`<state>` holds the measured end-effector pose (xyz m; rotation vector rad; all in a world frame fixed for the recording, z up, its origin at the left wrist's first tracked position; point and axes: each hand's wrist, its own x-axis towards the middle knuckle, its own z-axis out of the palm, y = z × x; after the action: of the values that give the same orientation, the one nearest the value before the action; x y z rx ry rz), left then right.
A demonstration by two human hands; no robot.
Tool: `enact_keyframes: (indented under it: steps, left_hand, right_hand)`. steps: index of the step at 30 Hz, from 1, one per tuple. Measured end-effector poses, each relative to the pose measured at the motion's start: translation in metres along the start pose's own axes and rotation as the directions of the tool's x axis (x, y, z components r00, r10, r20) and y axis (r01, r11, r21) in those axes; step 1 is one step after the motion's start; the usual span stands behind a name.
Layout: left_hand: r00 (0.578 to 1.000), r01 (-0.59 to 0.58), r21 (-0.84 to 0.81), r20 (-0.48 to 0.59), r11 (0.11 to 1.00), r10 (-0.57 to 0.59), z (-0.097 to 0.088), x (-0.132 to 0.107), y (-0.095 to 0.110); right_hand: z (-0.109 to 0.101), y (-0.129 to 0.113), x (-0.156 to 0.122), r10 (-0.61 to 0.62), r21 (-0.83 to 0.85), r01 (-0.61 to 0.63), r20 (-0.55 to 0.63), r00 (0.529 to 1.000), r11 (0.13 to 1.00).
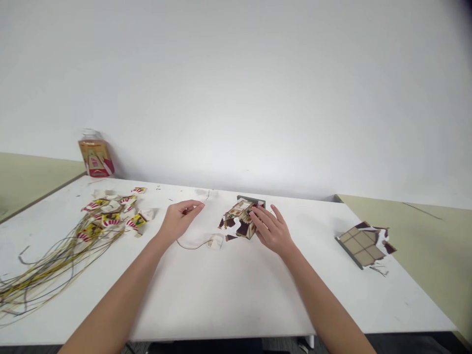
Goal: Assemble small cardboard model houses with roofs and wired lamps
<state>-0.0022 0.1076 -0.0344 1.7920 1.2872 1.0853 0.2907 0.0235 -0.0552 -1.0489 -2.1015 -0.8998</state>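
My left hand (180,220) is closed in a pinch above the table, thumb against forefinger. A thin dark wire (192,248) curves from a small white piece (215,241) and disappears behind this hand, apparently into its grip; the pinched end is too small to see. Fingers spread, my right hand (273,230) rests against the right side of a small printed box-like model (241,211). The model has tan and brown panels, a grey edge at the back and ragged dark and white flaps at the front. My fingers hide part of its right side.
On the left lies a bundle of long wires (55,273) with several red, yellow and white printed pieces (110,219). A bottle (96,155) with a white cap stands at the back left. Another tan panelled piece (363,246) lies right, near the table edge. A wall rises behind.
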Motion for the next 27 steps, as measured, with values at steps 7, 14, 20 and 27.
enact_keyframes:
  steps: [7, 14, 20, 27]
  left_hand:
    - [0.978, -0.164, 0.141, 0.155, 0.976, 0.142, 0.019, -0.008, 0.002]
    - [0.931, -0.359, 0.242, 0.161, 0.901, 0.328, 0.027, -0.013, 0.001]
    - [0.899, -0.347, 0.068, 0.307, 0.935, 0.311, 0.029, -0.019, 0.012]
    - [0.905, -0.147, -0.090, 0.391, 0.985, 0.171, 0.022, -0.017, 0.020]
  right_hand:
    - [0.001, -0.006, -0.012, -0.057, 0.193, 0.047, 0.046, 0.997, 0.980]
    - [-0.003, -0.017, -0.009, -0.086, 0.252, 0.072, 0.044, 0.995, 0.965]
    - [-0.006, -0.027, -0.010, -0.119, 0.260, 0.109, 0.024, 0.993, 0.959]
    - [-0.009, -0.039, -0.003, -0.164, 0.254, 0.174, -0.061, 0.985, 0.951]
